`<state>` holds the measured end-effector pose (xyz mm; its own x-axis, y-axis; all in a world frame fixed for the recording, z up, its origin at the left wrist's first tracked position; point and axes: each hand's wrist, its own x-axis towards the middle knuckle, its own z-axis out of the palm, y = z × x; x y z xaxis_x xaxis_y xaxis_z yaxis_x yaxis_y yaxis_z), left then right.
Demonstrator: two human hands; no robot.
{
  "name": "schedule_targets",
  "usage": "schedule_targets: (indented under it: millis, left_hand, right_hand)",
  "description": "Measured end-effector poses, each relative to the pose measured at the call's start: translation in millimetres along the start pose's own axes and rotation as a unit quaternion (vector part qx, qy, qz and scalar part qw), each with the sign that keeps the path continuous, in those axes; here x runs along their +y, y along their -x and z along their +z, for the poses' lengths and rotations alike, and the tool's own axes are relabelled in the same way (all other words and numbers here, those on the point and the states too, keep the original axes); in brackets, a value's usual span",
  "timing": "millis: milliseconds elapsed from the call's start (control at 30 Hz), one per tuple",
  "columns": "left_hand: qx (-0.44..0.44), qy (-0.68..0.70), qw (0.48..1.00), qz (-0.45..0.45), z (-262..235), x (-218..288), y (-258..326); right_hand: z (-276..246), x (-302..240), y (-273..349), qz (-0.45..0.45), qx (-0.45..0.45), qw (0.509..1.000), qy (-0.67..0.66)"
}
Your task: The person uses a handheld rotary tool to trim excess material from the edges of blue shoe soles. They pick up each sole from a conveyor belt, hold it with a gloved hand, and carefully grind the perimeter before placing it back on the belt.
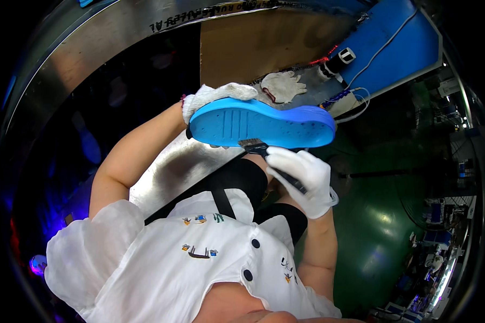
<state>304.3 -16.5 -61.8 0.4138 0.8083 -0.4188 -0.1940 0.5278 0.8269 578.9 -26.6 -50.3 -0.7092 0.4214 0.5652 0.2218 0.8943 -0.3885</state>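
A white blouse (199,258) fills the lower frame. Above it, the gloved right hand (304,180) grips a brush (264,151) against a blue sole (264,125) at centre; the gloved left hand (213,97) clasps the sole's heel. A spare glove (283,86) lies beyond.

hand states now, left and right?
Left hand: closed on the blue shoe sole.
Right hand: closed on a small brush touching the sole.

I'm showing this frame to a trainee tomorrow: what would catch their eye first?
The bright blue shoe sole at centre, held bottom-up by the gloved left hand. Just below it, the gloved right hand presses a small dark brush against its edge. Behind, a spare white glove lies on the steel bench.
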Motion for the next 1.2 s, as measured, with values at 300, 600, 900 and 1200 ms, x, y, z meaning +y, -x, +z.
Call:
schedule_targets:
  millis: [300, 600, 900, 1200]
  left_hand:
    - [-0.063, -0.068, 0.975, 0.203, -22.6, -24.5, -25.6]
    - [-0.015, 0.226, 0.937, 0.266, 55.9, -89.0, -13.6]
    - [0.007, 0.258, 0.909, 0.328, 44.8, -82.2, -6.2]
    - [0.134, 0.220, 0.895, 0.364, 45.1, -85.3, 36.4]
  right_hand:
    - [-20.1, 6.9, 1.4, 0.039, 0.046, 0.998, 0.030]
    - [13.2, 9.7, -6.5, 0.299, 0.385, 0.829, -0.276]
    - [22.0, -11.6, 8.3, 0.268, 0.284, 0.896, -0.211]
    - [31.4, -16.8, 8.9, 0.189, 0.241, 0.937, -0.168]
